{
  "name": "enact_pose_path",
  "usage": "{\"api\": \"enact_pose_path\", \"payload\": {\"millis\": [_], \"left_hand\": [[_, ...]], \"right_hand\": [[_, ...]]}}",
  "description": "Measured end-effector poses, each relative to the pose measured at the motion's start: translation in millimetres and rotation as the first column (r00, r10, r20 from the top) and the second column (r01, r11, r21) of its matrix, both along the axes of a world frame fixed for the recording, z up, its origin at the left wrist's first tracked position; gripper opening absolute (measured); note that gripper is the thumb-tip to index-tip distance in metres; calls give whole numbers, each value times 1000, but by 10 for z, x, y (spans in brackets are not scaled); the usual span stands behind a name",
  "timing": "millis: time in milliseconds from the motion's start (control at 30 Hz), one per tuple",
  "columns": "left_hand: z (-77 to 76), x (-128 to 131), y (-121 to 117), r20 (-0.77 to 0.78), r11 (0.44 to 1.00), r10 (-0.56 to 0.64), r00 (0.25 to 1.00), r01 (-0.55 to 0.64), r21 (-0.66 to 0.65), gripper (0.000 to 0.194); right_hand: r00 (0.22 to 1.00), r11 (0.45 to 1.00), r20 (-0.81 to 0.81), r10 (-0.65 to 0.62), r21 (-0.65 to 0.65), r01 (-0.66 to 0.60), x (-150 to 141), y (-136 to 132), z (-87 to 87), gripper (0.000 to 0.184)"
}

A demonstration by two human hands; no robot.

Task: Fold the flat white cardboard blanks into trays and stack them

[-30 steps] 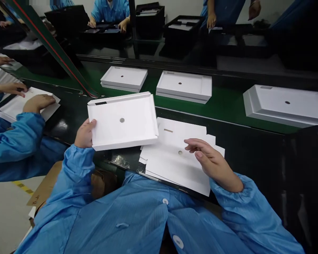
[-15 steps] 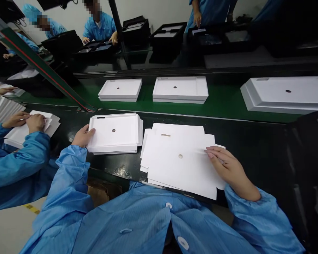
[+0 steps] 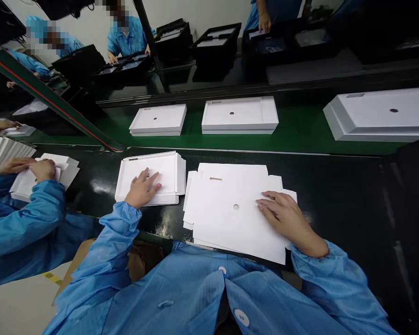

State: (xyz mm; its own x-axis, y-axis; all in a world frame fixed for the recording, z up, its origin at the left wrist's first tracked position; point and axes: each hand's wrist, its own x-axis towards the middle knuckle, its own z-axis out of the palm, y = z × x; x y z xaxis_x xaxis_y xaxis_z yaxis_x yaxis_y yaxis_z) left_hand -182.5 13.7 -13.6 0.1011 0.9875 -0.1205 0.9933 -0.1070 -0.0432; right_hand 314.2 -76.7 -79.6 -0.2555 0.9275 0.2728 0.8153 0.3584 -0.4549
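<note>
A stack of folded white trays [image 3: 167, 171] sits on the dark table [image 3: 335, 186], just left of flat white sheets [image 3: 223, 228]. The left hand [image 3: 141, 190] reaches over the top tray, palm down, fingers spread, gripping nothing. The right hand [image 3: 284, 216] lies palm down over the sheets' right side, fingers loosely bent, clasping nothing. Beyond, more white trays [image 3: 239, 114] rest on a green strip [image 3: 300, 125].

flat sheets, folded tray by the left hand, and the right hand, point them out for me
flat sheets [image 3: 226, 223]: head view, bare upper face, near the middle
folded tray [image 3: 167, 172]: head view, inner floor, toward its right side
right hand [image 3: 288, 218]: head view, back of it
</note>
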Motion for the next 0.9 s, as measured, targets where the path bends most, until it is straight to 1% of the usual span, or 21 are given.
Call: {"api": "enact_pose_path", "payload": {"millis": [67,133,267,333,433,500,567,633,667,700,733,800,900], "left_hand": [[-16,194,-37,-23,998,-22,1000,20,-64,59],[-16,303,-59,-41,995,-16,999,12,-94,60],[12,316,-55,-61,993,-32,998,25,-113,60],[35,308,-30,-72,996,-48,996,42,-85,59],[79,423,10,-54,997,-61,997,64,42,58],[110,626,21,-2,984,-123,992,122,132,58],[135,922,26,55,956,-257,965,245,163,57],[144,1263,49,87,902,-426,901,415,116,53],[140,1431,78,90,871,-490,867,483,89,51],[132,1589,119,84,850,-526,846,522,68,48],[121,1729,173,67,843,-538,840,535,58,47],[98,1943,304,29,856,-517,855,516,42,44],[91,2099,492,-20,863,-504,863,504,-30,37]], "right_hand": [[1000,1000,11,4,10,-4,-6,-7,3,38],[1000,1000,17,10,25,-10,-4,-7,9,38],[999,999,32,14,38,-15,-3,6,21,36],[999,999,37,6,37,-8,-9,12,23,36],[999,1000,41,-4,26,3,-21,12,23,35],[999,1000,47,-5,7,5,-24,12,29,36],[998,1000,62,-1,-23,2,-16,26,47,36],[996,998,82,26,-66,-20,-1,66,84,37],[995,995,94,46,-91,-37,6,98,110,37],[992,993,111,60,-112,-48,11,138,139,39],[989,991,138,61,-125,-44,11,185,170,41],[978,993,208,19,-121,6,-1,292,226,46],[960,992,275,-54,-92,83,-38,442,270,49]]}}
